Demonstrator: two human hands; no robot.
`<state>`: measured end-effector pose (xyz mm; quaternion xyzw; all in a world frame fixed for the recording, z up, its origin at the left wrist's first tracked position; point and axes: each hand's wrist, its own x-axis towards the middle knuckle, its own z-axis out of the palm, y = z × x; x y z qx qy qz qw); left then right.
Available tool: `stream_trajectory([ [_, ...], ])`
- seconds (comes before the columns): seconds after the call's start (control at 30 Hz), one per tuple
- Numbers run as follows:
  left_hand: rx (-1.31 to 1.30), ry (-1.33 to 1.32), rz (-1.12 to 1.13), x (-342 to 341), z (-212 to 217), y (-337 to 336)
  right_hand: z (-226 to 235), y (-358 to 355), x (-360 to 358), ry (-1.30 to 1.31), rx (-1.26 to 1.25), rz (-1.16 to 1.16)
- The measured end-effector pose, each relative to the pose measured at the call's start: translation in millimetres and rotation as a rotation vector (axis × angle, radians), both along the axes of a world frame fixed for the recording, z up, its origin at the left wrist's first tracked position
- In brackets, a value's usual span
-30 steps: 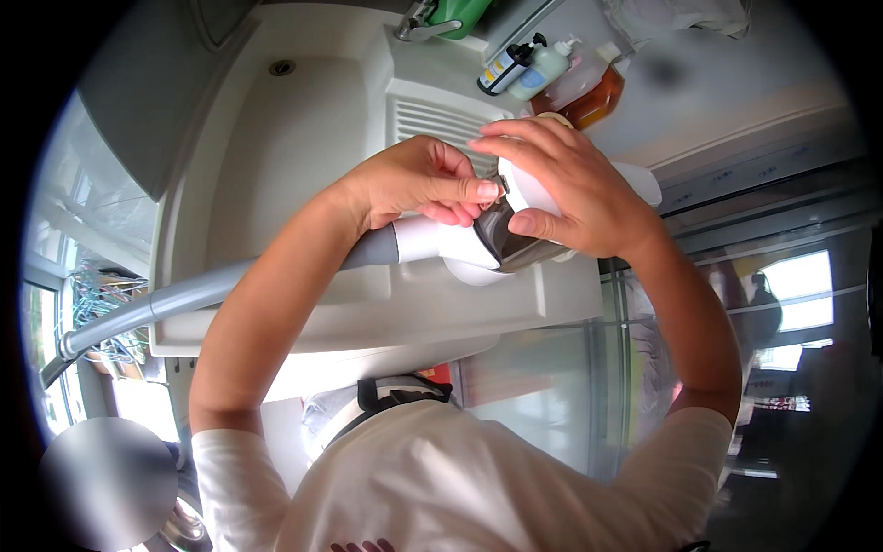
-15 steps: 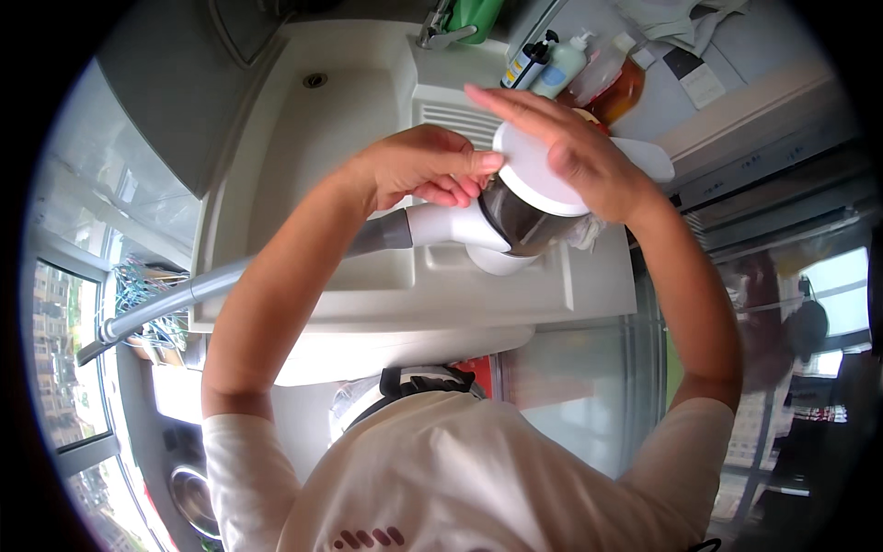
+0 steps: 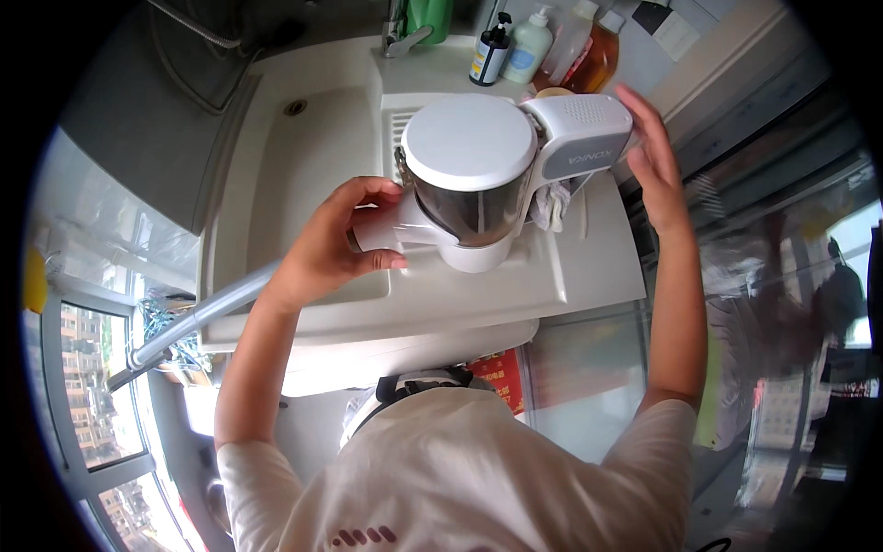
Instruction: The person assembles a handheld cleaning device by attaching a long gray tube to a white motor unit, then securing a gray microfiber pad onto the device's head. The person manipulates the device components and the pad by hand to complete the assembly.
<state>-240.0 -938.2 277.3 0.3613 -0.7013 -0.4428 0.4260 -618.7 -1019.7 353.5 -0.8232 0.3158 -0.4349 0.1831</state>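
A white cordless vacuum cleaner (image 3: 474, 258) rests over the sink's ledge, its lid (image 3: 471, 140) facing up and a dark see-through dust cup (image 3: 487, 210) below it. My left hand (image 3: 326, 239) curls round the white neck, thumb underneath, where the grey tube (image 3: 207, 308) joins. That tube slants down to the left past my forearm. At the right end is a grey-and-white handle block (image 3: 579, 138). My right hand (image 3: 660, 184) lies against the block's outer end with its fingers stretched out; whether it presses on it is hard to tell.
Behind the cleaner stand a black pump bottle (image 3: 490, 51), a pale green pump bottle (image 3: 529, 48) and an amber bottle (image 3: 598, 55). A tap (image 3: 405, 41) rises from the white sink (image 3: 303, 175). A crumpled cloth (image 3: 550, 204) lies beside the dust cup.
My right hand has come off the lid to the handle block's end. My left hand has shifted from the lid's edge onto the neck. The cleaner has turned, showing its handle block.
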Motion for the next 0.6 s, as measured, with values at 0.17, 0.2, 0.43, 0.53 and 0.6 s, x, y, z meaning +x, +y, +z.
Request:
stream_trajectory([
  [0.17,-0.162,-0.466,0.293,5.6,-6.1,9.3,-105.7,-11.0,-42.2,-0.367,0.552,0.154],
  [0.2,-0.136,-0.562,0.344,12.3,-9.9,12.1,-120.4,-14.8,-37.5,-0.368,0.602,0.172],
  [0.43,-0.236,-1.033,0.671,83.2,-42.2,47.0,-226.4,-60.8,-51.8,-0.580,0.824,0.045],
  [0.53,-0.200,-1.060,0.750,118.3,-60.0,66.4,-235.0,-69.4,-56.1,-0.648,0.866,0.219],
  [0.6,-0.208,-0.958,0.808,131.9,-78.5,80.1,-228.9,-70.7,-49.4,-0.638,0.890,0.438],
])
